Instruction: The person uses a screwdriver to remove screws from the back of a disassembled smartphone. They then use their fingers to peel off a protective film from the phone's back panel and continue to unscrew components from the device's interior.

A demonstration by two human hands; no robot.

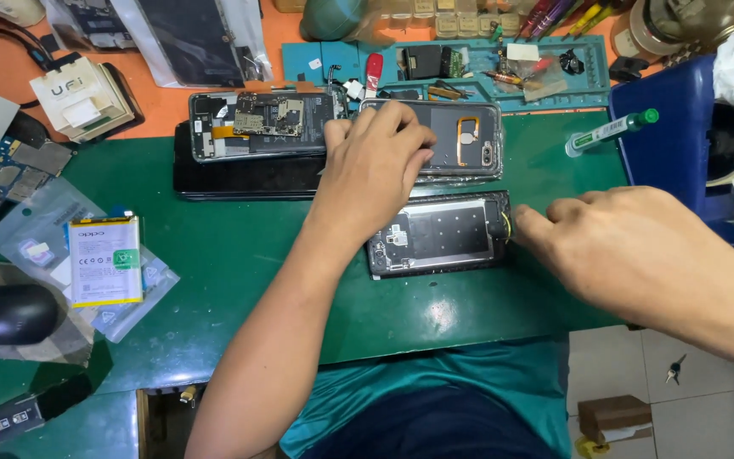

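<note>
1. Head view: we look down on a green bench (239, 255) strewn with phone parts. Our left hand (375, 166) lies flat on a clear back cover (460, 140), fingers (401, 127) spread and pressing rather than gripping, seemingly to keep it from sliding.
2. Our right hand (630, 246) reaches the end of an opened phone frame (439, 234) lying mid-bench, fingertips curled at its edge; whether they pinch anything we cannot tell.
3. A battery (105, 259) rests on plastic bags at left, a second opened phone (265, 123) sits behind, a green-capped tube (609, 132) at right, all within reach.
</note>
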